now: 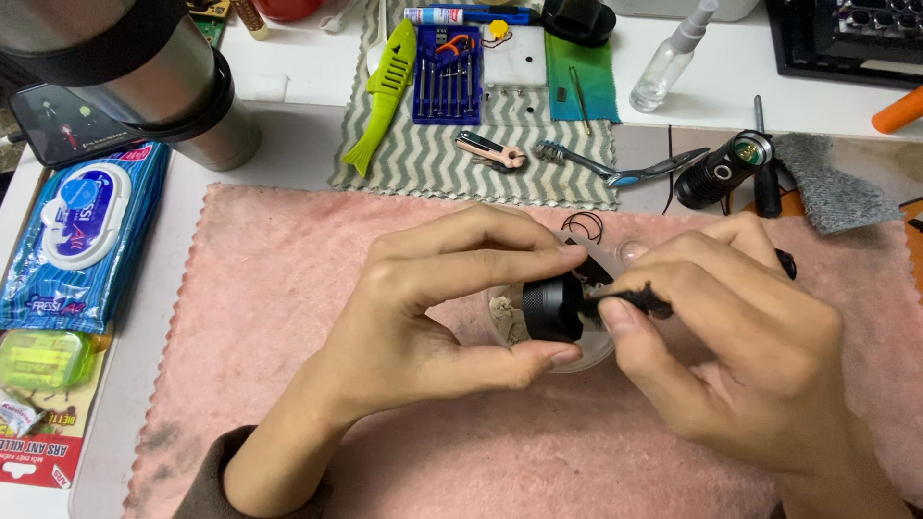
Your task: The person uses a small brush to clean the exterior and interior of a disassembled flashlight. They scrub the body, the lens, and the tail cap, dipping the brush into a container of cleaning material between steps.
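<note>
Gripping ribbed black cylinder, fuzzy swab

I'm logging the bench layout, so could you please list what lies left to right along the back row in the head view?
Steel tumbler → green fish-shaped tool → blue screwdriver set → teal cloth → spray bottle → black flashlight body → grey felt.

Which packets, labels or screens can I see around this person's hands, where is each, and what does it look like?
Wet-wipe pack: far left, soft blue rectangle with a white oval lid.
Phone: upper left behind the pack, dark screen.
Small green box: below the pack, translucent lime.
Red-and-white packet: bottom left corner, flat.
Blue screwdriver case: top centre, open.
</note>
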